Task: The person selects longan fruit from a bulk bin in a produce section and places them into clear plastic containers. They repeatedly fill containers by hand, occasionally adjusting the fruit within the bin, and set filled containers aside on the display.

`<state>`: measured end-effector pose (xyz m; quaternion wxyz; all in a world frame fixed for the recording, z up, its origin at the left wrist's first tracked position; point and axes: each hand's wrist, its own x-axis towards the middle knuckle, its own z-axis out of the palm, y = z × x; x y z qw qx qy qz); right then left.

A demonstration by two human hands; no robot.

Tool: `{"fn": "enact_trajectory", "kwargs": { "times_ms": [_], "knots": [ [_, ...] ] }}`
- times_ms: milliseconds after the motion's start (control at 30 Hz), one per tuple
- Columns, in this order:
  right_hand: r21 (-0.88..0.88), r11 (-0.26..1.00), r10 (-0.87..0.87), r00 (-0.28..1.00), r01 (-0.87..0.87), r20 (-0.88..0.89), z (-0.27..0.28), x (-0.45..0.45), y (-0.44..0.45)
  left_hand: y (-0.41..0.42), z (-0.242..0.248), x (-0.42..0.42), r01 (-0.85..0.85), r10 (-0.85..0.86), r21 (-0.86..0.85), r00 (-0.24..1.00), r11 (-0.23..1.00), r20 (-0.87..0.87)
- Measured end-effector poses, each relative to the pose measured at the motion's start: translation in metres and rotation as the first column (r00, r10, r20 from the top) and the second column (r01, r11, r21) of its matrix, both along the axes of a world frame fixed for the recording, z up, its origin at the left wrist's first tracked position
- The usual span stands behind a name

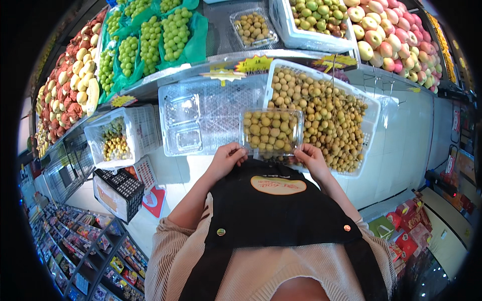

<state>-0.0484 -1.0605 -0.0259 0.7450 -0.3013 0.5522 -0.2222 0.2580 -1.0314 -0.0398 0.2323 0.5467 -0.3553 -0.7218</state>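
Observation:
Both my hands grip the near corners of a clear plastic clamshell box [272, 129] filled with longans. My left hand [230, 158] pinches its left corner, and my right hand [311, 160] pinches the right one. Under and beyond the box's right side stands a white plastic crate [371, 131] heaped with loose longans [327, 124], some on stems. To its left a pale crate [222, 113] holds clear plastic boxes [183, 122] without fruit. Whether the held box's lid is fully latched cannot be told.
On the metal display shelf [222, 56] sit a packed longan box [253, 28], green grapes [175, 34], a foam box of green fruit [316, 43] and apples [391, 37]. A white fruit bin [113, 150] and a black crate [124, 193] stand at left. Snack shelves [90, 256] are behind.

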Motion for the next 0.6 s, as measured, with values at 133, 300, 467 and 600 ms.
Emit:
{"fn": "enact_trajectory", "kwargs": {
  "times_ms": [133,300,467,600],
  "knots": [
    [0.0,0.999,0.037,0.993,-0.037,0.109,0.017,0.013,-0.012,-0.014,0.007,0.005,-0.365,0.365,0.023,0.922,0.931,-0.126],
    [-0.093,0.988,0.135,0.973,-0.119,0.186,0.025,0.067,-0.051,-0.07,0.005,0.047,-0.582,0.529,-0.044,0.766,0.812,-0.365],
    [-0.176,0.964,0.241,0.938,-0.201,0.251,0.038,0.11,-0.077,-0.204,0.031,0.125,-0.356,0.411,-0.463,0.911,0.812,0.019],
    [-0.065,0.986,0.164,0.952,-0.153,0.257,0.039,0.092,-0.067,-0.311,0.017,0.173,0.001,0.191,-0.543,0.936,0.84,0.296]
  ]
}}
